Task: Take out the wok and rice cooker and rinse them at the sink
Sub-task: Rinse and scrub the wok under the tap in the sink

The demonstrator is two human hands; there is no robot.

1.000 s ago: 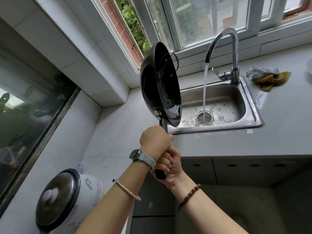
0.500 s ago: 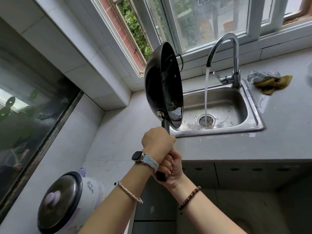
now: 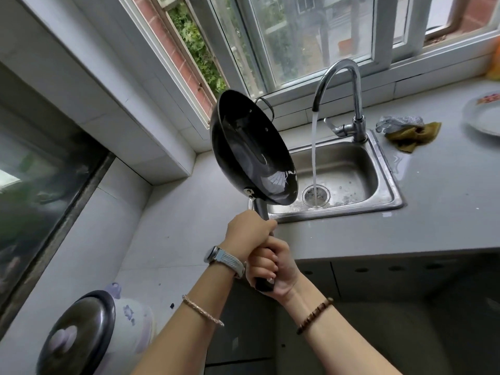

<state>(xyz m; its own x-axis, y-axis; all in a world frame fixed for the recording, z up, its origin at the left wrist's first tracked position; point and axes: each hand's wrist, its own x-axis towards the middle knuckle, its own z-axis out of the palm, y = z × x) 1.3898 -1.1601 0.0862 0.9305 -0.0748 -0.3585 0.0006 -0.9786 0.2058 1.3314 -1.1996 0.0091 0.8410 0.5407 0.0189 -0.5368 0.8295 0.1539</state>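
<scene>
The black wok [image 3: 251, 150] stands tilted on edge in the air, over the left rim of the steel sink [image 3: 384, 182], with its hollow facing right. Both my hands hold its long black handle: my left hand [image 3: 249, 234] grips higher up near the pan, and my right hand [image 3: 273, 269] grips the handle's end just below. Water runs from the tap [image 3: 341, 93] into the sink drain, to the right of the wok and apart from it. The white rice cooker [image 3: 92, 334] with a dark lid sits on the counter at the lower left.
A grey cloth and a yellow-brown rag [image 3: 408, 129] lie on the wet counter right of the tap. A white plate [image 3: 484, 115] sits at the far right edge. A window runs behind the sink, and dark cabinets stand below the counter.
The wok has tipped a little more to the right, toward the sink, with both hands still round its handle. The view has shifted slightly. Water keeps running.
</scene>
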